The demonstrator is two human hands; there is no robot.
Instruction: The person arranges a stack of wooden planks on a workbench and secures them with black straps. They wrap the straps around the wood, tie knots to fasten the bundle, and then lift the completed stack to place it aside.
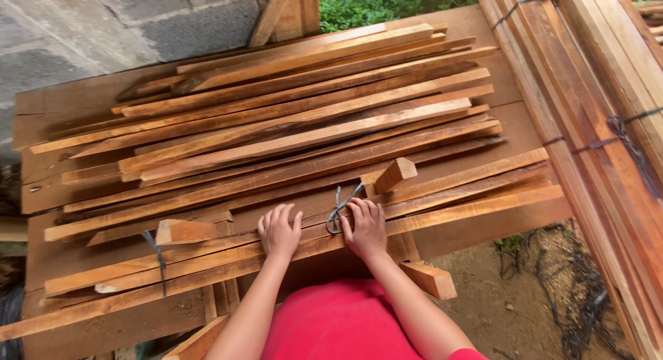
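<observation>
Centre of frame, near table edge: left hand (pixel 279 231) lies flat, fingers together, pressing the front bundle of wood slats (pixel 207 260). Right hand (pixel 364 227) pinches the grey cord tie (pixel 340 209). Binding step, seemingly; next calls for tension on both cord ends.
</observation>
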